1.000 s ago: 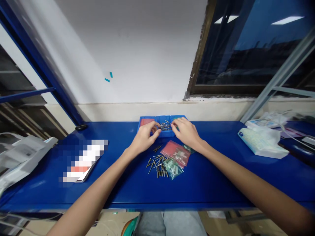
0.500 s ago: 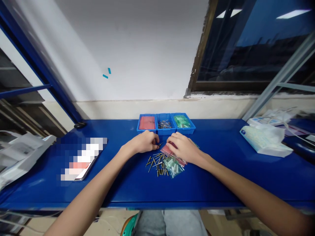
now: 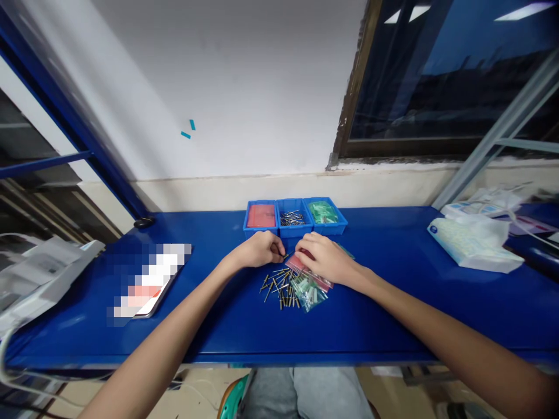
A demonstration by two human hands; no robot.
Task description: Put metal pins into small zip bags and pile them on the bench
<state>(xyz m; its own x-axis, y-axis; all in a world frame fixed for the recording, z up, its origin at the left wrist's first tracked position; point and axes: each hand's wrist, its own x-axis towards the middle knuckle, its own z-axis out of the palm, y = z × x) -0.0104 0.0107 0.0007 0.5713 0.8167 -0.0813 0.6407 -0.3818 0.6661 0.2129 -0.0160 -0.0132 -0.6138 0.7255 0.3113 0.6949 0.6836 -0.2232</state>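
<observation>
My left hand point(image 3: 262, 249) is closed, thumb and fingertips pinching a thin rivet point(image 3: 286, 255) that points right. Opposite it, my right hand point(image 3: 326, 257) curls its fingers over a red plastic bag point(image 3: 295, 264), gripping it at the edge. Below both hands lies a loose pile of brass-coloured rivets point(image 3: 283, 286) with silver pins. A clear greenish bag point(image 3: 311, 295) with pale pieces inside overlaps the pile's right side. Part of the red bag is hidden under my right hand.
Three joined blue bins stand behind my hands: red bags point(image 3: 261, 216) left, rivets point(image 3: 292, 218) middle, green bags point(image 3: 323, 213) right. A tissue pack point(image 3: 469, 241) lies right. A blurred-out flat device point(image 3: 159, 285) and white equipment point(image 3: 48, 273) are left, on the blue table point(image 3: 227, 337).
My left hand, with the rivet, has shifted slightly right, nearer my right hand. The right hand stays over the red bag. The whole view has moved a little.
</observation>
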